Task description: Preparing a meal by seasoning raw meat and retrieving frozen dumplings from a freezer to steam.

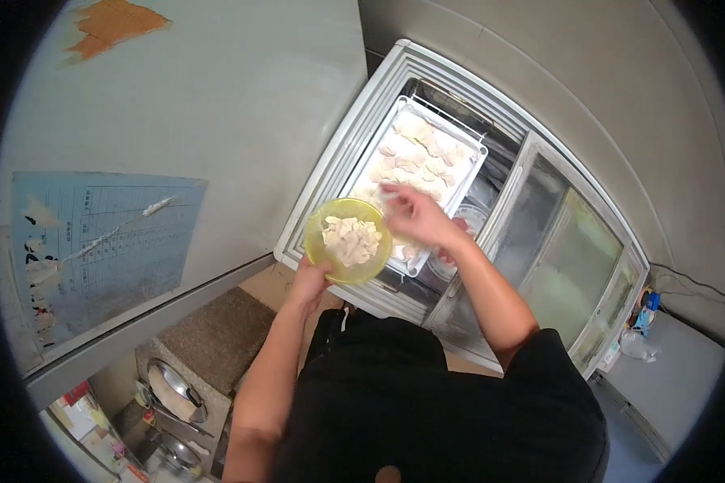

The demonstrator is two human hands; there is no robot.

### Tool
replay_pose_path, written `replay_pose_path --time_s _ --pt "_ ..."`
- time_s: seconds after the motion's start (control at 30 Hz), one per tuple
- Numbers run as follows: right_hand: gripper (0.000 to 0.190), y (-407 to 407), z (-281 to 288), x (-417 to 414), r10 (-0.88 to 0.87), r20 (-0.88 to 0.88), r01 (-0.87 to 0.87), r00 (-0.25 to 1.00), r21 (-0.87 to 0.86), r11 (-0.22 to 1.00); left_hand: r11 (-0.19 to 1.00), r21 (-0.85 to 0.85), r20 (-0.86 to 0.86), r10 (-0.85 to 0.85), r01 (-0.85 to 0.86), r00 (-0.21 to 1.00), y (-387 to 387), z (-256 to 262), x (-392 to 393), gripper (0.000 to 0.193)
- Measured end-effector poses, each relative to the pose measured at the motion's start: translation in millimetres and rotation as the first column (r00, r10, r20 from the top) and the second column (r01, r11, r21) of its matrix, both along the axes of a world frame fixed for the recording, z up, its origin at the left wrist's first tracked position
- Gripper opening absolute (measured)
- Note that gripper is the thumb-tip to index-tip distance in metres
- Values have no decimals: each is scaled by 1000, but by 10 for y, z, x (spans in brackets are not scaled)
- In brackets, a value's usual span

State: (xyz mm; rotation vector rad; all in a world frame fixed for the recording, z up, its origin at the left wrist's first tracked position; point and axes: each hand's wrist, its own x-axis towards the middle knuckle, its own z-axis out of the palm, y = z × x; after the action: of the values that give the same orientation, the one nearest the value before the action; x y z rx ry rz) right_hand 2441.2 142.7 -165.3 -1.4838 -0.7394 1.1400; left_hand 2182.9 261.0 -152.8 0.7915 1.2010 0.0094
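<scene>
My left hand (312, 281) grips the rim of a yellow-green translucent bowl (315, 228), which is partly filled with pale folded dumplings or dough pieces (351, 240). Beside the bowl, my right hand (415, 212) hovers over a white tray (472, 172); its fingers are blurred, so I cannot tell whether they hold anything. Similar pale pieces (420, 134) lie spread across the tray in uneven rows. The tray sits inside a chest freezer (338, 142) whose near-left section is uncovered. My right hand and the bowl hide part of the tray.
A frosted sliding glass lid (571, 241) covers the freezer's right part. Under my right forearm is a plate (472, 218) with reddish food. A pale cabinet side (266, 108) stands at left. A metal pan (178, 386) lies lower left; a grey surface (670, 368) is at right.
</scene>
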Motion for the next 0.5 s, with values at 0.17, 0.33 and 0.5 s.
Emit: replay_pose_path --time_s 0.17,0.33,0.5 --pt "37 -280 -287 250 171 636 29 753 -292 956 999 48 -66 13 -10 998 72 189 -126 58" --pt "18 -312 -499 -2 312 749 -167 585 -265 950 997 80 -106 25 -17 994 125 318 -400 53" --pt "17 -415 -615 98 84 725 -32 683 -86 996 986 163 -108 49 -31 993 78 405 -550 51"
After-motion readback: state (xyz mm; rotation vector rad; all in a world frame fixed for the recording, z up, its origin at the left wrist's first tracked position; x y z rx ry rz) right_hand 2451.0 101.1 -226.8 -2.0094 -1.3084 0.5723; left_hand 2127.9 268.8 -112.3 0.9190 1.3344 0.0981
